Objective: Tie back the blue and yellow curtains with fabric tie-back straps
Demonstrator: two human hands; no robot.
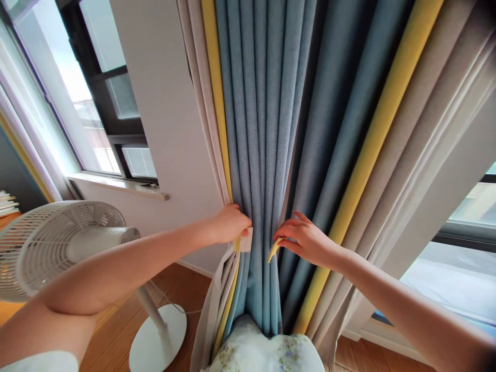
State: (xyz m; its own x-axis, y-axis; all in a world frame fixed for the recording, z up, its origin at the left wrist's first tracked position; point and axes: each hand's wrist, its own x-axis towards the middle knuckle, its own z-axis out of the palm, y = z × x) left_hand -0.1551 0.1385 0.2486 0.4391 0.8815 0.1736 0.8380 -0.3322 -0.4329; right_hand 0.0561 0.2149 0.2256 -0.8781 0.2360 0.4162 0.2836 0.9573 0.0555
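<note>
A long curtain [253,129] with blue, yellow and beige bands hangs in front of me, its folds drawn together at hand height. My left hand [230,225] is closed at the curtain's left edge on a beige end of a curtain tieback [245,243]. On the other side of the gathered folds, my right hand [304,237] pinches a yellow strip end [273,251], which looks like the other end of the tieback. Blue folds show between the two ends, which are apart. The stretch behind the curtain is hidden.
Right of it hangs a second curtain [372,139] in the same colours. A white standing fan [73,243] is at the left, its round base [158,338] on the wooden floor. Beyond the fan are a windowsill [116,186] and a dark-framed window [101,77].
</note>
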